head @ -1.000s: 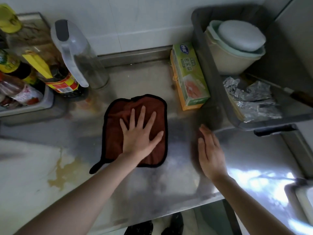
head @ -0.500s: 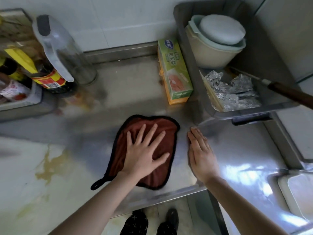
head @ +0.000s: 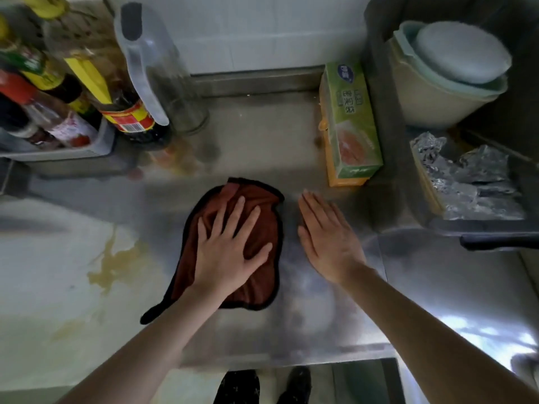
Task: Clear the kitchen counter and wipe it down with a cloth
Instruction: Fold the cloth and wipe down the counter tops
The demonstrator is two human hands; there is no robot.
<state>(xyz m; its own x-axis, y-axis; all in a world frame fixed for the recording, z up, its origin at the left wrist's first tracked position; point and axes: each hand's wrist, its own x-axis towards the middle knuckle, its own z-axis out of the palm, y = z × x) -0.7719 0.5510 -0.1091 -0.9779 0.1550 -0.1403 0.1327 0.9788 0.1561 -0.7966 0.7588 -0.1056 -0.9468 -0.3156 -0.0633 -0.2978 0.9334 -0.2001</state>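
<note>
The brown cloth [head: 258, 287] lies on the desk [head: 437, 287], near the green box [head: 347, 121], closer to the person and a bit left. The left hand [head: 230, 252] is spread wide and presses on it. The right hand [head: 326, 243] lies flat on the desk in front of the box, holding nothing. The cloth looks soft, light and floppy. It may bunch up, so press its middle.

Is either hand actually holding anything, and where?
Nothing is gripped. The left hand presses flat on the cloth's middle; the right hand rests on the counter.
</note>
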